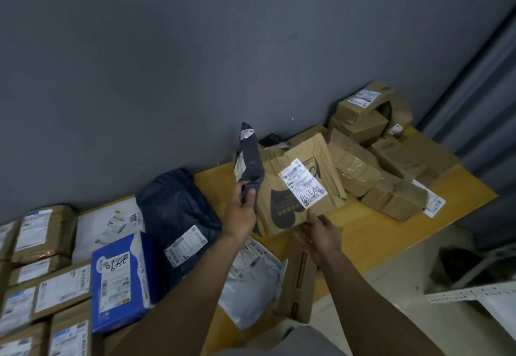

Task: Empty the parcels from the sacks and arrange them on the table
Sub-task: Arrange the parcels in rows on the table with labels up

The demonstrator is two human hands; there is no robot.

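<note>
Left hand (241, 210) pinches grey parcel (250, 160) upright (long axis vertical); right hand (318, 232) fingers relaxed.

Directions taken from paper bag parcel (296, 196), 12 o'clock toward wall (167, 62).
- Table (391, 232): set against wall.
- Paper bag parcel: mid-table.
- Pile of cartons (377, 154): 2 o'clock, stacked by wall.
- Slim pouch (250, 160): 10 o'clock, upright in left hand (241, 210).
- Bulky pouch (176, 207): 9 o'clock.
- Flat box (120, 280): 8 o'clock, just beside bulky pouch.
- Flat envelope (106, 224): behind flat box.
- Taped cartons (42, 272): far 8 o'clock end.
- Soft mailer (251, 280), long carton (297, 280): 6 o'clock, side by side, at near edge.
- Right hand (318, 232): above long carton.
</note>
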